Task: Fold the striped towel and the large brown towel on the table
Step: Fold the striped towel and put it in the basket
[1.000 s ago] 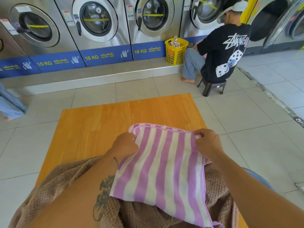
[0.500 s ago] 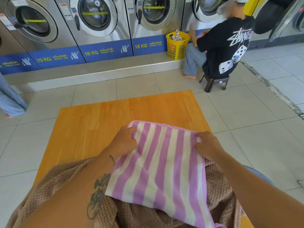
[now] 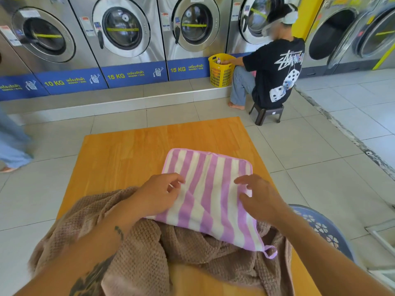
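Note:
The purple-and-white striped towel point(image 3: 210, 189) lies spread on the wooden table point(image 3: 132, 154), its near part draped over the crumpled brown towel point(image 3: 192, 251). A small loop hangs from its near right corner. My left hand point(image 3: 159, 194) rests on the striped towel's left edge with fingers apart. My right hand point(image 3: 259, 198) hovers over its right side, fingers spread and holding nothing. The brown towel is bunched across the table's near end, partly under my forearms.
A blue laundry basket point(image 3: 320, 229) stands at the table's near right corner. A person point(image 3: 275, 71) sits on a dark stool point(image 3: 267, 113) beside a yellow basket point(image 3: 221, 70) before a row of washing machines point(image 3: 126, 33). Another person's leg point(image 3: 12, 146) is at the far left.
Both hands held the striped towel's far corners; the towel now lies flat on the table and both hands have let go and drawn back toward me.

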Action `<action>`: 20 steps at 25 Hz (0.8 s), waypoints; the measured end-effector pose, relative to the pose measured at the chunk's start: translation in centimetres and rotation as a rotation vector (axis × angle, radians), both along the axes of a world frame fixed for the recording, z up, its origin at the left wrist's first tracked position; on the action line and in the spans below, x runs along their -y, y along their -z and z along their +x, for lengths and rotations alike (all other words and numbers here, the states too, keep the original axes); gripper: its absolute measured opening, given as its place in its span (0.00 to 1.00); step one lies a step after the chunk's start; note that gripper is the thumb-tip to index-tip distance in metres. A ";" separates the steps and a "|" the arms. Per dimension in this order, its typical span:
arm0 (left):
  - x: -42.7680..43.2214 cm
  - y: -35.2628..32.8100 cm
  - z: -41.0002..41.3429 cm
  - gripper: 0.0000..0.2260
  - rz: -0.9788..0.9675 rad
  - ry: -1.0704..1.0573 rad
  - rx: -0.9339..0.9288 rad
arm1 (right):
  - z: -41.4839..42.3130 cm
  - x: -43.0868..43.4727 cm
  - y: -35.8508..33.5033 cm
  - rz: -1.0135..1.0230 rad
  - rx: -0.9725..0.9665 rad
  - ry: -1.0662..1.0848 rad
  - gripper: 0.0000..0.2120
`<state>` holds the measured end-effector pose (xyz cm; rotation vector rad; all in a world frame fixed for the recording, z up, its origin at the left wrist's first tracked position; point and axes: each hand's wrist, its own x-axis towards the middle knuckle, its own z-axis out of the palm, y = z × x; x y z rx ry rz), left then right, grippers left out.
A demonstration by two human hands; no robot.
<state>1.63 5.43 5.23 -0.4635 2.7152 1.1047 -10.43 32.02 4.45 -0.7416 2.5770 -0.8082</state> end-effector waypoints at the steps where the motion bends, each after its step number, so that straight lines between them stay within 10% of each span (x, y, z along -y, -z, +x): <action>1: -0.3 -0.4 1.3 0.10 -0.008 0.033 0.013 | 1.9 -0.6 -0.7 -0.005 0.000 -0.041 0.18; 6: -1.5 -0.2 6.3 0.23 -0.217 0.297 0.173 | 10.5 -3.2 0.6 0.257 -0.036 -0.232 0.31; 14: 0.0 1.1 8.0 0.13 -0.497 0.205 -0.046 | 7.9 -5.3 0.6 0.113 -0.418 -0.027 0.05; 20: -0.6 0.0 7.8 0.09 -0.560 0.207 -0.232 | 11.2 -2.8 3.8 0.418 -0.339 -0.199 0.26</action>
